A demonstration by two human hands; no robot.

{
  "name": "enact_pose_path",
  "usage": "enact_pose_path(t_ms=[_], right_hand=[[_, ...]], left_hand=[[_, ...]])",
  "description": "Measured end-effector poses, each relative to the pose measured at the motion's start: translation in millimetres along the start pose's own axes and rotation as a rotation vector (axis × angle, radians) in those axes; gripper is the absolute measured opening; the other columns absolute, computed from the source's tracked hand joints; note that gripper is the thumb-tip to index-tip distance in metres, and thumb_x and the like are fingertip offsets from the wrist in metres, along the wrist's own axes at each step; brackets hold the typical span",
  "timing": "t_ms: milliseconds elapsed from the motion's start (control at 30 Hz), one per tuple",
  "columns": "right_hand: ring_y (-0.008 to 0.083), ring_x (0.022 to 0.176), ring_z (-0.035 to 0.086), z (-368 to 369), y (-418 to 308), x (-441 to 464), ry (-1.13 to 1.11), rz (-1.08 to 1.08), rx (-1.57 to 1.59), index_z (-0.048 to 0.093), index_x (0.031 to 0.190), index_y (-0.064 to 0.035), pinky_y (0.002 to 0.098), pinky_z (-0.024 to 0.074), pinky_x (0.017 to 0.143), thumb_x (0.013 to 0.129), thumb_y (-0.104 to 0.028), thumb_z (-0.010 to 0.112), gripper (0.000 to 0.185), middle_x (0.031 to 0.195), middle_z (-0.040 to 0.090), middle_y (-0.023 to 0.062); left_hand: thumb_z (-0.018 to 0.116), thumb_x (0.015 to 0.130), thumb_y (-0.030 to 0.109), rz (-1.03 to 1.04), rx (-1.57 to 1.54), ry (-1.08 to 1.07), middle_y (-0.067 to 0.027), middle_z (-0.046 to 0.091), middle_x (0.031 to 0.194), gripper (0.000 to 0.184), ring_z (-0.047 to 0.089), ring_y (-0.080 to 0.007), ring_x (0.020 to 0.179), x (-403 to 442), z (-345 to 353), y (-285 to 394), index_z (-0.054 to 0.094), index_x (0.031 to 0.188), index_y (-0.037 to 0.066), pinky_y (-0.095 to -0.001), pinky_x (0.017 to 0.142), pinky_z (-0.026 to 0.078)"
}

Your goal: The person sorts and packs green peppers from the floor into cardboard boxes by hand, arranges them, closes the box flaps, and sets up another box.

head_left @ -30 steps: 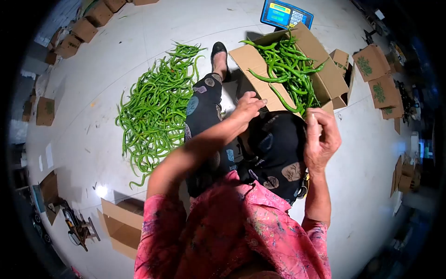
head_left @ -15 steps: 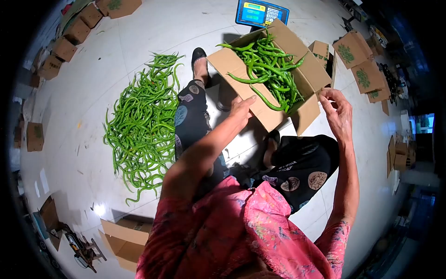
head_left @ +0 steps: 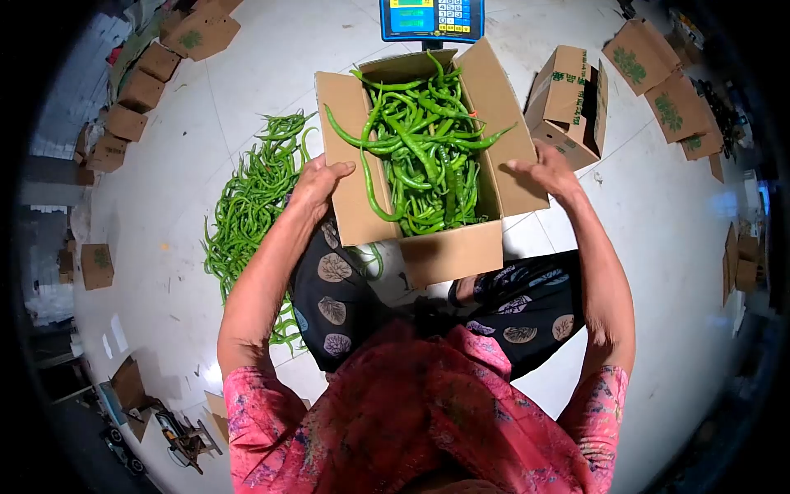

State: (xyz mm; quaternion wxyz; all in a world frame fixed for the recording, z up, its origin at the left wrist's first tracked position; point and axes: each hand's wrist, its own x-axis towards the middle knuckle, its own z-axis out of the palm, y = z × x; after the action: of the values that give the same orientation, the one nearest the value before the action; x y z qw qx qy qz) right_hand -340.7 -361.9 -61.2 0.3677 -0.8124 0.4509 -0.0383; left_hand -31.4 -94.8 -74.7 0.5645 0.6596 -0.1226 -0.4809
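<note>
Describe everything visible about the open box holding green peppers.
The open box is brown, apparently cardboard, facing up. Long green peppers heap inside, some draping over its left flap. The left grip holds that flap; the right grip holds the right flap. The box sits just before the blue digital display; what supports it is hidden.

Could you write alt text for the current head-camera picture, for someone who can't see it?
Seen from above, a person's left hand and right hand hold opposite side flaps of an open cardboard box full of long green peppers. A loose pile of more peppers lies to its left on the pale floor; a blue keypad display stands beyond.
</note>
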Motion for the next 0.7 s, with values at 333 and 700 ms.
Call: enact_pose_path(t_ms=[333, 700], right_hand=[[0.0140, 0.081, 0.062, -33, 18, -21, -0.361, 0.182, 0.254, 0.068, 0.107, 0.0015, 0.0275, 0.0496, 0.074, 0.080, -0.023, 0.071, 0.036, 0.093, 0.070, 0.0070], [0.0128, 0.074, 0.063, -22, 12, -30, -0.264, 0.205, 0.341, 0.069, 0.101, 0.0019, 0.0271, 0.0505, 0.070, 0.082, -0.024, 0.071, 0.032, 0.084, 0.070, 0.0070]], left_hand=[[0.063, 0.081, 0.008, 0.441, 0.703, 0.027, -0.0127, 0.072, 0.090, 0.021, 0.068, -0.0257, 0.083, -25, 56, 5, 0.067, 0.100, -0.001, -0.0351, 0.076, 0.052], [0.067, 0.083, 0.017, 0.578, 0.912, 0.038, -0.0295, 0.039, 0.142, 0.044, 0.030, -0.0342, 0.140, 26, 32, 1, 0.062, 0.126, 0.009, -0.0423, 0.115, 0.025]])
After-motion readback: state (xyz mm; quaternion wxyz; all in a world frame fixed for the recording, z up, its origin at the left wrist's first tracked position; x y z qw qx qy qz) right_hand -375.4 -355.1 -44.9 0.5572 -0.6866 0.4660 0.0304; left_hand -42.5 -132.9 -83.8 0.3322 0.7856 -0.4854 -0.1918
